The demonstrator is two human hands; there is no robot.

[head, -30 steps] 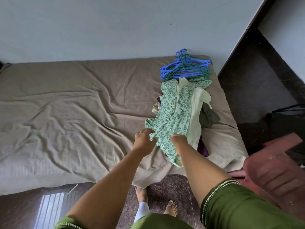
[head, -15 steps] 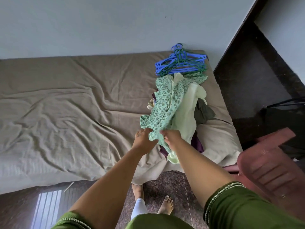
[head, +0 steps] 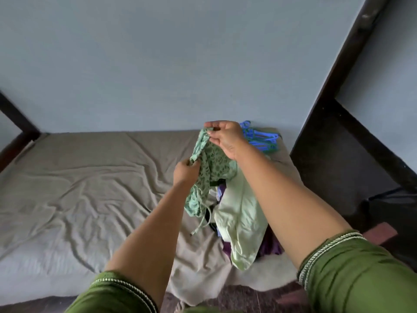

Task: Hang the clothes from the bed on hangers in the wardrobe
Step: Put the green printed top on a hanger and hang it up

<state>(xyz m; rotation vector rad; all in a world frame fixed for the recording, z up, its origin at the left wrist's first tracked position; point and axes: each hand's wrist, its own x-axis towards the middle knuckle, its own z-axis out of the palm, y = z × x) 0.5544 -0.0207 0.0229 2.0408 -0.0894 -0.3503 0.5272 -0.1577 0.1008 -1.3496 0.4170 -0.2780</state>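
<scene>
Green printed garment [head: 211, 164]: a mint fabric with a darker leaf pattern is held up above the right part of the bed, bunched and hanging between the two hands; thin ties dangle from its lower end.
Right hand [head: 226, 138]: raised higher and farther; the garment's top edge is pinched between thumb and fingertips.
Left hand [head: 186, 171]: lower and nearer; a fold at the garment's left side is gripped with curled fingers.
Pale green cloth [head: 242, 219]: seen draped over the pile of clothes, below the lifted garment and under the right forearm.
Pile of clothes [head: 272, 246]: purple and dark pieces are seen beneath the pale cloth, on the bed's right side near its near edge.
Hangers [head: 262, 141]: a blue and green heap is laid at the far right of the bed, against the wall, partly hidden by the right hand.
Bed [head: 90, 184]: covered by a wrinkled beige sheet.
Sleeves [head: 356, 269]: olive green with braided trim at the cuffs.
</scene>
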